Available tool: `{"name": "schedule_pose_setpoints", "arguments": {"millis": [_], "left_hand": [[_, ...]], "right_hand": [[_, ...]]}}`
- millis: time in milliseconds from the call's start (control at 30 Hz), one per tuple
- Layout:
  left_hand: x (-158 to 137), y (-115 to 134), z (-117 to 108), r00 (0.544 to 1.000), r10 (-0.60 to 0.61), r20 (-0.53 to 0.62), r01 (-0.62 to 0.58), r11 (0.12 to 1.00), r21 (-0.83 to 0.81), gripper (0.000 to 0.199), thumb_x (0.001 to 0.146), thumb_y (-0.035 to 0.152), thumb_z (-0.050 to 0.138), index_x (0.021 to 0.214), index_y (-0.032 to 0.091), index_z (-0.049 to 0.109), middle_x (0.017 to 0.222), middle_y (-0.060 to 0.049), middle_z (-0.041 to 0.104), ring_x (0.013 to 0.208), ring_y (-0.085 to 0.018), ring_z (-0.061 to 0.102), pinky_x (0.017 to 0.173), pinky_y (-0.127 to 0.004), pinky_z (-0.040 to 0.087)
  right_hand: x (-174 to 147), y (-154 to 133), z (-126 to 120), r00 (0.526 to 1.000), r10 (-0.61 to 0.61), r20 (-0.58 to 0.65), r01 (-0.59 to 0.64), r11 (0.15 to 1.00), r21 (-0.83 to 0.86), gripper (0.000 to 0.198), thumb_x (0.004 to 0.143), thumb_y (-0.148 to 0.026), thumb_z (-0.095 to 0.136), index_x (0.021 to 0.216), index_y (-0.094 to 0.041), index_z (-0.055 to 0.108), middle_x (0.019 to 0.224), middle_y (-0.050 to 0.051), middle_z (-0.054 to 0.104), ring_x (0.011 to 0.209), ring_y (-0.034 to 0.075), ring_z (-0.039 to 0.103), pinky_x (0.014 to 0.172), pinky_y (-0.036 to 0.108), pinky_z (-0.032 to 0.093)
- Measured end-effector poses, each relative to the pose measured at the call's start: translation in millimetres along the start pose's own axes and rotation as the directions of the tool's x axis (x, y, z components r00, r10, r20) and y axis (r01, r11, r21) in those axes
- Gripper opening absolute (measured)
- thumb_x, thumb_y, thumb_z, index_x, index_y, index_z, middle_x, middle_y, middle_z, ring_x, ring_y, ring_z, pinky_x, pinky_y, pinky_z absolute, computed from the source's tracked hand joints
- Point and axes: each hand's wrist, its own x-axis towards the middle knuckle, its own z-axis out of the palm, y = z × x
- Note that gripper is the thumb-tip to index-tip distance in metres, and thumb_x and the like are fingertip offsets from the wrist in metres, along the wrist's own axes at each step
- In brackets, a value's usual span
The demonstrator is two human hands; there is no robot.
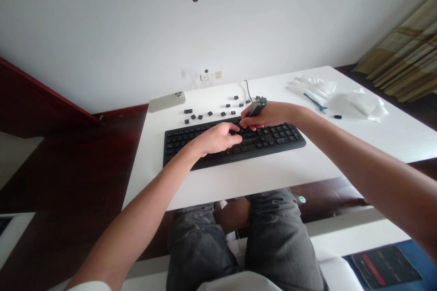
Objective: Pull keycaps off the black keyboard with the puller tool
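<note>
A black keyboard (287, 142) lies on the white table in front of me. My left hand (220, 137) rests over its middle, thumb and index finger apart, with nothing visible between them. Just to the right, my right hand (262, 113) is closed around a dark grey handheld tool (256, 106), held slanted with its upper end sticking out above the fingers. The tool's lower end is hidden by my fingers at the keys. Several loose black keycaps (210, 113) are scattered on the table behind the keyboard.
A phone (167, 101) lies at the table's back left. Clear plastic bags (362, 103), a blue-green tool (314, 102) and a small black piece (337, 117) lie at the right. The black cable (248, 88) runs toward the wall.
</note>
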Motion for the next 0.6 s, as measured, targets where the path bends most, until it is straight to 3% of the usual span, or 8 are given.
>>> {"name": "schedule_pose_setpoints", "arguments": {"millis": [100,200,300,400,500,600], "left_hand": [[2.7,-4.1,-5.5,0.988,0.076,-0.132,-0.054,0.985,0.162,0.040,0.093,0.030,0.064,0.129,0.016,0.065,0.073,-0.001,0.069,0.061,-0.018,0.061,0.061,-0.031,0.044],[8.6,-11.8,-7.0,0.908,0.314,-0.276,-0.163,0.874,0.459,0.035,0.091,0.015,0.060,0.125,0.018,0.068,0.081,-0.003,0.071,0.075,-0.022,0.067,0.073,-0.035,0.050],[18.0,-21.7,-5.3,0.807,0.568,-0.162,-0.367,0.696,0.617,0.033,0.090,0.007,0.058,0.116,0.019,0.074,0.111,-0.008,0.074,0.108,-0.027,0.068,0.096,-0.040,0.053],[28.3,-31.2,-3.0,0.743,0.664,-0.078,-0.493,0.623,0.607,0.030,0.095,0.008,0.058,0.117,0.019,0.075,0.129,-0.008,0.073,0.125,-0.027,0.064,0.111,-0.042,0.049],[36.9,-37.6,-0.7,0.725,0.684,-0.081,-0.524,0.624,0.579,0.029,0.098,0.011,0.060,0.120,0.021,0.076,0.135,-0.006,0.073,0.131,-0.025,0.063,0.116,-0.044,0.048],[41.9,-39.9,1.4,0.726,0.685,-0.061,-0.544,0.626,0.558,0.026,0.100,0.014,0.063,0.117,0.025,0.079,0.132,-0.002,0.077,0.129,-0.024,0.066,0.118,-0.045,0.048]], "right_hand": [[-5.8,-11.5,3.5,0.998,-0.061,-0.021,0.058,0.990,-0.130,0.024,0.092,-0.039,0.063,0.073,-0.024,0.065,0.066,0.001,0.066,0.058,0.016,0.053,0.058,0.032,0.037],[-18.6,-25.3,12.8,0.985,-0.154,-0.083,0.119,0.936,-0.332,0.014,0.089,-0.024,0.063,0.075,-0.023,0.065,0.064,0.000,0.063,0.054,0.014,0.048,0.058,0.032,0.032],[-29.9,-31.6,23.2,0.973,-0.195,-0.122,0.109,0.860,-0.499,0.015,0.083,-0.012,0.061,0.073,-0.023,0.062,0.058,-0.001,0.058,0.049,0.013,0.040,0.057,0.033,0.026],[-35.5,-23.6,35.3,0.955,-0.240,-0.175,0.118,0.848,-0.516,0.018,0.083,-0.007,0.058,0.073,-0.022,0.061,0.062,0.000,0.061,0.051,0.013,0.045,0.057,0.032,0.026],[-36.1,-5.6,54.1,0.914,-0.273,-0.300,0.110,0.879,-0.464,0.016,0.092,-0.013,0.056,0.081,-0.022,0.061,0.065,-0.001,0.064,0.053,0.013,0.047,0.058,0.030,0.029],[-33.2,10.7,77.4,0.830,-0.280,-0.483,0.076,0.914,-0.399,0.010,0.102,-0.028,0.054,0.098,-0.022,0.061,0.075,0.000,0.068,0.058,0.015,0.054,0.060,0.028,0.033]]}}
